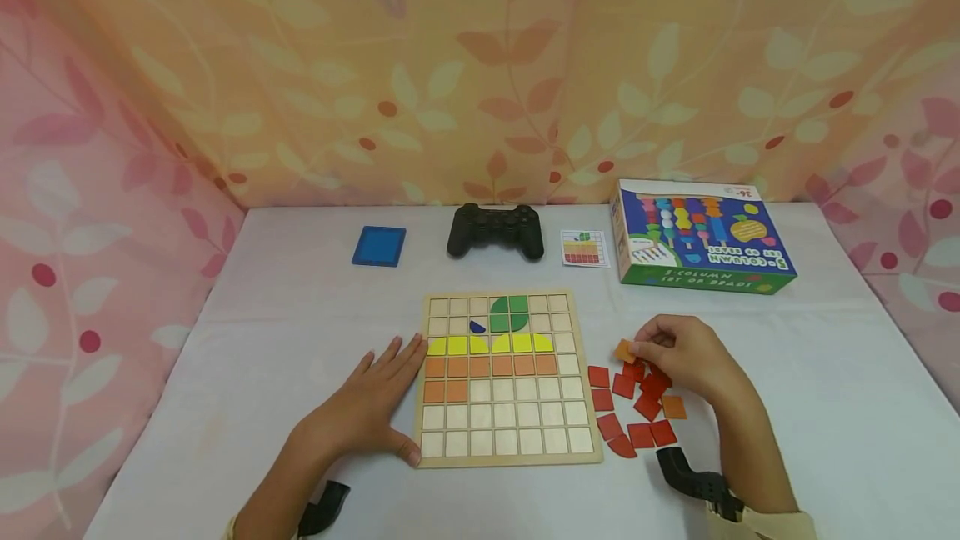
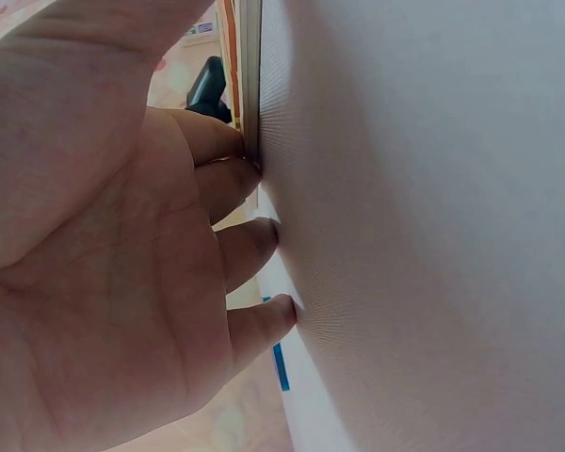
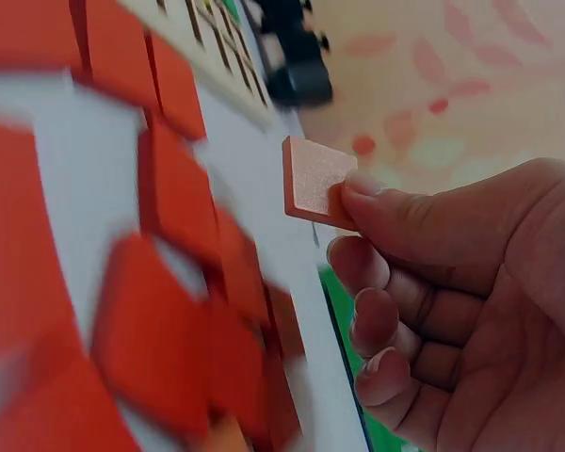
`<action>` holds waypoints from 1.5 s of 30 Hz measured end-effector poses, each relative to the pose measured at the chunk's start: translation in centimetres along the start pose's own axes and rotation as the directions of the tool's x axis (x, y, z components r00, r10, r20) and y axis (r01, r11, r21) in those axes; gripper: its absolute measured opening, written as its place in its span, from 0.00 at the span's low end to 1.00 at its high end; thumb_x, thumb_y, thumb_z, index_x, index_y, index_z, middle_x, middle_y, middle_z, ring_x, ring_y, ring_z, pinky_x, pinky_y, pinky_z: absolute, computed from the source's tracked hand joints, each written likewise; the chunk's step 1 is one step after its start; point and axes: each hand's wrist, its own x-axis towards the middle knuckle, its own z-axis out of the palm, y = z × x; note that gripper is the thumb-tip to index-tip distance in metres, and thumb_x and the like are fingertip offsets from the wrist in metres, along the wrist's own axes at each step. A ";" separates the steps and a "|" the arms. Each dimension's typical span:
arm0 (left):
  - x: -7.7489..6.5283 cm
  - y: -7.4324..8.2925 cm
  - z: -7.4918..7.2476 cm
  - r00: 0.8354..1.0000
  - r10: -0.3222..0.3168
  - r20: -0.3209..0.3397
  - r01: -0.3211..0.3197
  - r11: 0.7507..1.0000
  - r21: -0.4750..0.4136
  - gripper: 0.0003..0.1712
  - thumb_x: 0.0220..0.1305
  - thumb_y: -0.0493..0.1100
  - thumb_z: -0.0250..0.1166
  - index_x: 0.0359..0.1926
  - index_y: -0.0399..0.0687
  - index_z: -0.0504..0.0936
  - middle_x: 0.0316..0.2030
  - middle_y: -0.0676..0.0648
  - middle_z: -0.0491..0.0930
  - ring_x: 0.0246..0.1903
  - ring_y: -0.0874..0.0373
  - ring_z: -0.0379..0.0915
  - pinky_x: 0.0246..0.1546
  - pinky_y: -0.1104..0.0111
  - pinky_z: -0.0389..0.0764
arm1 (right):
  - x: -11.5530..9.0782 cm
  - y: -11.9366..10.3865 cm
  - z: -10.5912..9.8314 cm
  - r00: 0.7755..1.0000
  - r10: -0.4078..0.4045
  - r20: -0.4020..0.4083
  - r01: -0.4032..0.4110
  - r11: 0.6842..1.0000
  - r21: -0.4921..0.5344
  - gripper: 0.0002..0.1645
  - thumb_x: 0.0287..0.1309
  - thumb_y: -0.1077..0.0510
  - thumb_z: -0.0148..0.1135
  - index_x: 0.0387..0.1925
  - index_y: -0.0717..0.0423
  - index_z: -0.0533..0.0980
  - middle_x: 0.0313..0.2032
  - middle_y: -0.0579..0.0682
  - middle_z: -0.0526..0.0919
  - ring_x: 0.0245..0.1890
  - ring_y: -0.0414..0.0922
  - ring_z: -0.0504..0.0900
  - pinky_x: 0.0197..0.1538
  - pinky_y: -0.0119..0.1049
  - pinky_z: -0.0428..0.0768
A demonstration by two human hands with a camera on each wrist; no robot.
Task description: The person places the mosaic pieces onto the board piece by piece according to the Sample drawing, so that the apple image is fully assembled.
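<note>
The person's left hand (image 1: 372,407) is lying flat on the white table (image 1: 825,407), fingers straight and relaxed, holding nothing, with the fingertips and thumb resting right against the left edge of the wooden grid board (image 1: 512,461). The right hand (image 1: 686,354) is hovering off the board's right side, above a loose pile of red tiles (image 1: 633,407), and it's pinching a single orange square tile (image 1: 625,350) between thumb and forefinger while the other fingers are curling in underneath. So that tile is sitting up in the air just right of the board, near its yellow and orange rows, well apart from the left hand on the opposite side. The board itself is already carrying some green pieces up top, a small blue piece, a yellow row and orange squares below that. Further back there's a black game controller (image 1: 496,231), a blue tile (image 1: 379,246), a small pattern card (image 1: 584,247) and a colourful toy box (image 1: 701,236). The right wrist view is showing the pinch way better: the thumb (image 3: 405,212) is pressing on the tile's (image 3: 314,181) edge, though the red pieces there are blurry. The left wrist view is showing the palm (image 2: 104,282) close up, fingertips touching the tabletop beside the board's edge (image 2: 250,85).
</note>
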 end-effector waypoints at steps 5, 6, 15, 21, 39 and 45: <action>0.0 0.0 0.0 1.000 -0.003 -0.003 0.003 1.000 0.005 0.85 0.25 0.72 0.81 0.80 0.48 0.47 0.78 0.49 0.43 0.77 0.46 0.31 0.72 0.42 0.40 | 0.7 -3.4 3.0 0.997 -0.067 0.046 0.067 0.998 0.003 0.07 0.60 0.56 0.71 0.32 0.56 0.82 0.28 0.50 0.80 0.31 0.48 0.76 0.34 0.38 0.79; 0.0 -0.1 0.0 1.000 -0.003 -0.005 0.003 1.000 0.006 0.84 0.25 0.72 0.81 0.80 0.48 0.47 0.78 0.49 0.43 0.77 0.45 0.31 0.72 0.41 0.40 | 0.9 -4.1 3.7 0.994 -0.090 0.058 0.090 0.996 0.007 0.07 0.60 0.57 0.71 0.31 0.55 0.82 0.27 0.49 0.80 0.32 0.47 0.76 0.34 0.38 0.79; 0.2 -0.1 0.0 1.000 0.001 0.000 -0.001 1.000 0.011 0.84 0.26 0.72 0.81 0.80 0.48 0.46 0.78 0.50 0.42 0.77 0.47 0.31 0.72 0.42 0.41 | 0.8 -10.2 10.8 0.959 -0.271 0.087 0.273 0.962 -0.019 0.12 0.55 0.61 0.74 0.22 0.51 0.79 0.21 0.43 0.76 0.25 0.43 0.73 0.31 0.38 0.73; 0.2 0.1 -0.2 1.000 0.002 0.004 -0.002 1.000 0.000 0.83 0.27 0.72 0.81 0.80 0.48 0.46 0.78 0.49 0.43 0.77 0.47 0.31 0.72 0.43 0.40 | -0.9 -11.9 14.8 0.887 -0.451 0.101 0.462 0.871 -0.167 0.15 0.52 0.63 0.74 0.19 0.49 0.77 0.18 0.37 0.73 0.22 0.37 0.71 0.26 0.32 0.71; 0.2 -0.2 0.1 1.000 0.006 -0.013 -0.006 1.000 0.001 0.84 0.24 0.71 0.82 0.80 0.47 0.48 0.78 0.48 0.44 0.77 0.46 0.32 0.72 0.41 0.41 | -0.8 -7.0 8.1 0.973 -0.228 0.025 0.228 0.974 -0.005 0.07 0.56 0.64 0.73 0.27 0.52 0.82 0.23 0.43 0.77 0.29 0.44 0.74 0.33 0.38 0.75; 0.2 -0.2 0.3 1.000 0.001 -0.007 -0.001 1.000 0.002 0.84 0.25 0.71 0.82 0.80 0.48 0.47 0.78 0.49 0.43 0.77 0.47 0.31 0.72 0.42 0.40 | -1.0 -1.7 1.3 0.999 -0.008 0.039 0.011 0.997 -0.076 0.07 0.59 0.58 0.71 0.36 0.57 0.83 0.29 0.49 0.80 0.33 0.48 0.76 0.33 0.39 0.79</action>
